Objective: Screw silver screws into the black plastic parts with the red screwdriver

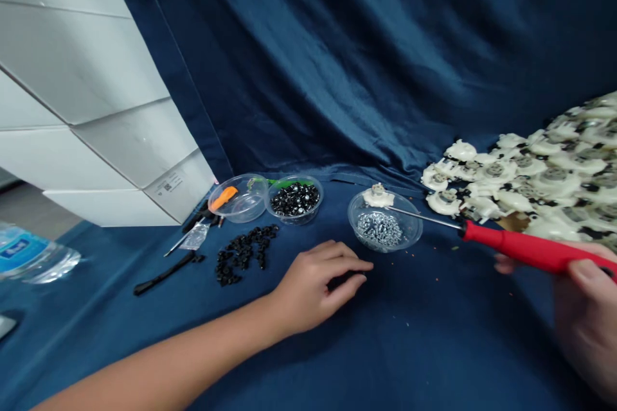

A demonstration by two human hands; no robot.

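My right hand (585, 302) grips a red-handled screwdriver (525, 248) at the right. Its metal shaft points left, and the tip is beside a small white plastic part (378, 196) at the back of a clear bowl (415, 231). Silver screws (380, 230) lie in that bowl. Just left of and in front of the bowl is my left hand (321, 282), low over the blue cloth, with thumb and forefinger apart and nothing visible between them.
White assemblies (549, 173) are heaped at the right. Left of centre stand a bowl of black parts (295, 200) and a bowl with an orange piece (224, 198). Loose black pieces (243, 253), a water bottle (33, 255) and white boxes (96, 77) are further left.
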